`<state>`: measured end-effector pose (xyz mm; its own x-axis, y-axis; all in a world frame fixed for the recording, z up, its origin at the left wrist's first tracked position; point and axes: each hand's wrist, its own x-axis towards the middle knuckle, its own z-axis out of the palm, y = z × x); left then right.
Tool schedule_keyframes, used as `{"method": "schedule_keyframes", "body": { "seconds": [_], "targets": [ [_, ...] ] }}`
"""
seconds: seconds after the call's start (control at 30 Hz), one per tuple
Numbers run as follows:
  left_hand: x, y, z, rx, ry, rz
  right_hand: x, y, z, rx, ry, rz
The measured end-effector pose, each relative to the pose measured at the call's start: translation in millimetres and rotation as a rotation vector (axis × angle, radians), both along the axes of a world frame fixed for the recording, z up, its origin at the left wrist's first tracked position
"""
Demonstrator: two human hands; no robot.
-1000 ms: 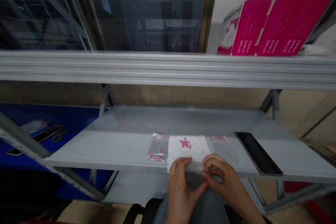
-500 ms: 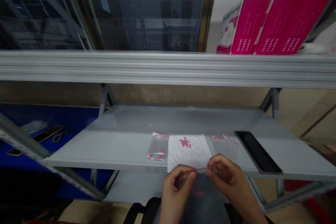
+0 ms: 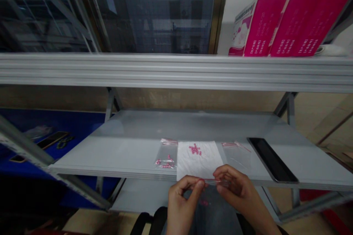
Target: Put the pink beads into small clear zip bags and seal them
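Observation:
A small clear zip bag (image 3: 211,182) hangs between my hands in front of the shelf edge, its red-lined top edge stretched level. My left hand (image 3: 184,194) pinches the left end of that edge between thumb and finger. At the other end, my right hand (image 3: 237,189) grips the bag, thumb below and fingers curled above. Low in the bag, a few blurred pink beads (image 3: 204,203) show against my legs. Beyond my hands lies a white tissue (image 3: 204,165) with a cluster of pink beads (image 3: 195,149) on it.
Left of the tissue lies a zip bag with pink pieces (image 3: 166,158); right of it, another clear zip bag (image 3: 235,154). A black phone (image 3: 271,159) rests farther right. Above, pink boxes (image 3: 292,25) stand on the rail (image 3: 165,69). Another phone (image 3: 52,140) is on blue cloth.
Both hands have dropped slightly, and the bag's red edge is now straighter and lower. My right fingers have spread a little upward. The shelf items stay put.

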<state>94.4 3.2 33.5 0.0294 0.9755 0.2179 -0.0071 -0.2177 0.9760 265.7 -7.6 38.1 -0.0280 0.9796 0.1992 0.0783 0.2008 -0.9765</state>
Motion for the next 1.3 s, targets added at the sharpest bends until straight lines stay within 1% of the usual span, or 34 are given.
{"method": "schedule_keyframes", "body": {
  "seconds": [0.2, 0.37, 0.5, 0.6, 0.7, 0.83, 1.0, 1.1, 1.3],
  "targets": [
    [-1.7, -0.7, -3.1, 0.060, 0.123, 0.034, -12.4, 5.0, 2.8, 0.022, -0.075, 0.011],
    [-3.1, -2.6, -6.5, 0.074, 0.150, 0.037, -20.5, 8.7, 1.5, 0.077, -0.127, -0.020],
    [-5.1, -3.6, -3.4, 0.078, 0.166, 0.031, -21.9, 9.8, -0.6, 0.093, -0.134, -0.028],
    [-6.9, -2.6, 0.3, 0.075, 0.162, 0.036, -22.0, 10.3, -0.8, 0.099, -0.116, -0.038],
    [-8.9, -0.7, 2.5, 0.108, 0.166, 0.059, -21.5, 11.2, -1.4, 0.105, -0.095, -0.039],
    [-12.2, 1.4, 2.9, 0.114, 0.169, 0.065, -21.0, 13.1, -3.7, 0.129, -0.100, -0.039],
    [-19.2, 3.0, 3.1, 0.096, 0.175, 0.089, -23.5, 17.5, -7.6, 0.130, -0.044, -0.037],
    [-26.5, 4.5, 4.2, 0.103, 0.187, 0.105, -28.4, 21.8, -9.2, 0.113, -0.003, -0.027],
    [-48.4, 9.3, 8.4, 0.111, 0.195, 0.192, -45.9, 31.4, -10.3, 0.080, 0.116, 0.013]
  ]
}}
